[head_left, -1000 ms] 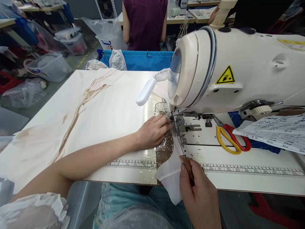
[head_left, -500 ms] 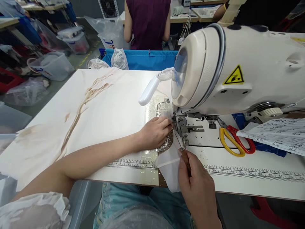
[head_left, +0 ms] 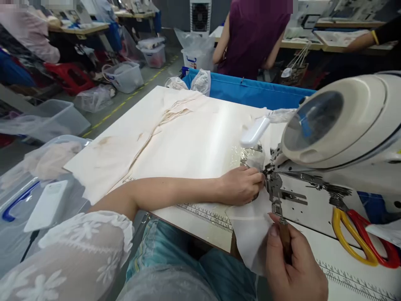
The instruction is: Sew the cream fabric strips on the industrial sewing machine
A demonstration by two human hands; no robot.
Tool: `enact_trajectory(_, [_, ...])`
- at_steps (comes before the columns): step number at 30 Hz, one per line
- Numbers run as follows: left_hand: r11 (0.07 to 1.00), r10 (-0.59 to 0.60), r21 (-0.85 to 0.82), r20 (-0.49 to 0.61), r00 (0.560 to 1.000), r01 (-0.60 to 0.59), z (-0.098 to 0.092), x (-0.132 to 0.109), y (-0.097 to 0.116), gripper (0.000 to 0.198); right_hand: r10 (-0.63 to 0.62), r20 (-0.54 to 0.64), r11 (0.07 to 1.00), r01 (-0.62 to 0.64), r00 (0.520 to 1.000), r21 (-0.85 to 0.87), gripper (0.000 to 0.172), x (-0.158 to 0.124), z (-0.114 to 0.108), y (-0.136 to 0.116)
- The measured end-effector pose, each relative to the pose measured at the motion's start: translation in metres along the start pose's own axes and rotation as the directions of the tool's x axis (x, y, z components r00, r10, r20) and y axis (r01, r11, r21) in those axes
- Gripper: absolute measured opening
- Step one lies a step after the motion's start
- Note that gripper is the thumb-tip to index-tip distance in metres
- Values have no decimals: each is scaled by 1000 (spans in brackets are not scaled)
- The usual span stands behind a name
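My left hand is closed on a piece of white fabric, its fingertips right beside the needle area of a sewing machine. The fabric hangs down over the table's front edge. My right hand grips the wooden handle of an awl; its metal end points up at the machine's metal plate, and I cannot make out the tip. Scissors with yellow and red handles lie to the right of this hand.
Pale fabric strips lie across the white table. A white lamp-like piece sticks out by the machine head. Behind the table hangs a blue cloth bin, with a person in purple beyond. A white device rests at left.
The view has swung left, so the table and machine sit further right. My left hand stays by the needle with the fabric; my right hand still holds the awl, its shaft now more upright.
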State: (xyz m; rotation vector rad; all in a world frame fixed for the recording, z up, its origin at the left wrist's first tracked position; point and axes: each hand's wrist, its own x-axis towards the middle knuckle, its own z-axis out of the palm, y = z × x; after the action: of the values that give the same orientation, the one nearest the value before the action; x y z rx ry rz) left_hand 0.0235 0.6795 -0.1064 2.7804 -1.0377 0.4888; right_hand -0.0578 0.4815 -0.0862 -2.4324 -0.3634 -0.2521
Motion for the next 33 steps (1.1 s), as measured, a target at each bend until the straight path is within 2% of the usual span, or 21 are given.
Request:
enact_trajectory(2, [1000, -21, -5, 24, 999, 22, -3, 3, 2, 25, -13, -39, 1000, 14, 999, 13, 47, 2, -1, -7])
enact_trajectory(6, [998, -62, 16, 84, 995, 61, -9, 14, 11, 29, -137, -99, 990, 140, 986, 22, 40, 6, 1, -16])
enact_trajectory(9, [993, -121, 28, 92, 988, 119, -9, 22, 16, 28, -268, -95, 963, 270, 959, 12, 33, 5, 5, -16])
enact_trajectory(11, [987, -158, 26, 86, 984, 156, -8, 24, 16, 25, -311, -93, 949, 314, 946, 20, 31, 1, 9, -12])
enact_trajectory(14, [968, -247, -44, 40, 968, 249, -3, 21, 9, 19, -266, -107, 963, 269, 958, 9, 33, -2, 13, -2])
enact_trajectory(16, [940, -302, -168, -2, 953, 297, 0, 18, 1, 13, -223, -108, 974, 219, 969, -52, 37, -1, 12, 5])
enact_trajectory(19, [882, -312, -390, -63, 948, 264, 5, 13, -10, 10, -245, -126, 959, 221, 961, -178, 39, 6, 11, 13])
enact_trajectory(22, [826, -322, -519, -118, 939, 218, 8, 11, -15, 14, -330, -149, 917, 279, 932, -286, 37, 14, 13, 17])
enact_trajectory(27, [770, -346, -603, -123, 930, 207, 6, 12, -15, 17, -368, -192, 889, 284, 910, -358, 35, 19, 19, 19])
enact_trajectory(33, [761, -358, -607, -103, 928, 226, 7, 11, -16, 18, -344, -194, 899, 262, 919, -351, 33, 19, 20, 20])
